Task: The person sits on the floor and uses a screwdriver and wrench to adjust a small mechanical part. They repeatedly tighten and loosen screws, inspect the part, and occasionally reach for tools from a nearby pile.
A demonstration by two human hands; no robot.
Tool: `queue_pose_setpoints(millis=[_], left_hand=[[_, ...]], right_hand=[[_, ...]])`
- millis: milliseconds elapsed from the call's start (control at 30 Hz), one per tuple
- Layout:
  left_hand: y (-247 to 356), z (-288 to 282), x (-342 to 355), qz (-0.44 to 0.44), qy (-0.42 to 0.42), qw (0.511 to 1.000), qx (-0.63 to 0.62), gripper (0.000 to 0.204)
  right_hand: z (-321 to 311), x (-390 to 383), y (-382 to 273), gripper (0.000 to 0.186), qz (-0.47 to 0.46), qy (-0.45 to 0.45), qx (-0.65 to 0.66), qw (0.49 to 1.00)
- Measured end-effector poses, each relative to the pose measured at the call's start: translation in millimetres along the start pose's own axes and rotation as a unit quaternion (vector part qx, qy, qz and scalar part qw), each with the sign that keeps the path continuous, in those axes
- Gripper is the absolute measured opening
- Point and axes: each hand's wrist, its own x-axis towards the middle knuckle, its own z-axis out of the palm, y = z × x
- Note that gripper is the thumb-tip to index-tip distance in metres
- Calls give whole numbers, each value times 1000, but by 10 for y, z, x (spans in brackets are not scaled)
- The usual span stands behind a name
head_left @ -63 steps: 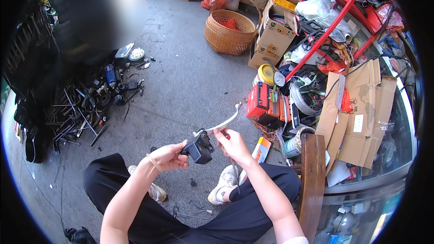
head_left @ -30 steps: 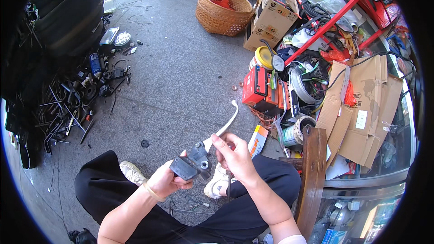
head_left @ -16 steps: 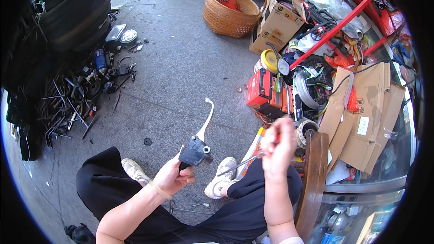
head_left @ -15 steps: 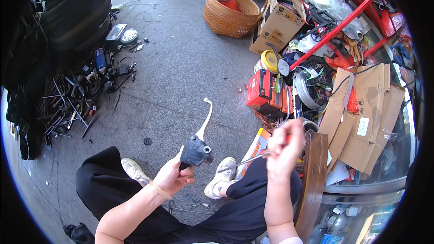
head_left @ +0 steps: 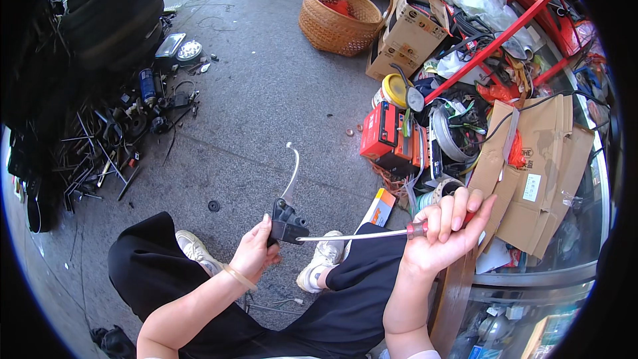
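My left hand (head_left: 254, 250) is closed round a black brake lever assembly (head_left: 288, 226), whose pale curved lever (head_left: 293, 176) points up and away from me. In my right hand (head_left: 444, 234) is a screwdriver (head_left: 359, 236) with a red handle and a long metal shaft. The fingers wrap the handle, and the shaft lies nearly level, pointing left. Its tip meets the lower right side of the black housing; whether it sits in a screw there is too small to tell.
Left lies a heap of metal scrap (head_left: 100, 153) below stacked tires (head_left: 109, 20). To the right are a red battery (head_left: 382, 133), flattened cardboard (head_left: 541, 179), a red rack (head_left: 495, 43) and a wooden bench edge (head_left: 455, 292). A wicker basket (head_left: 339, 23) stands far off. A black ring (head_left: 214, 206) lies on the floor.
My right hand has turned and swung the screwdriver level, bringing its tip to the housing. The brake lever assembly has shifted slightly left and tilted in my left hand.
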Motion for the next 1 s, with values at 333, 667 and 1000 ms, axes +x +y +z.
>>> queue_pose_setpoints(millis=[333, 667, 1000], left_hand=[[-60, -1, 59, 184, 46, 968, 162, 34], [78, 134, -78, -37, -160, 986, -39, 43], [39, 62, -25, 17, -151, 988, -38, 38]], right_hand=[[-53, 6, 50, 37, -29, 11, -73, 997], [-3, 22, 57, 36, -38, 41, -77, 995], [60, -19, 167, 13, -29, -5, -293, 956]])
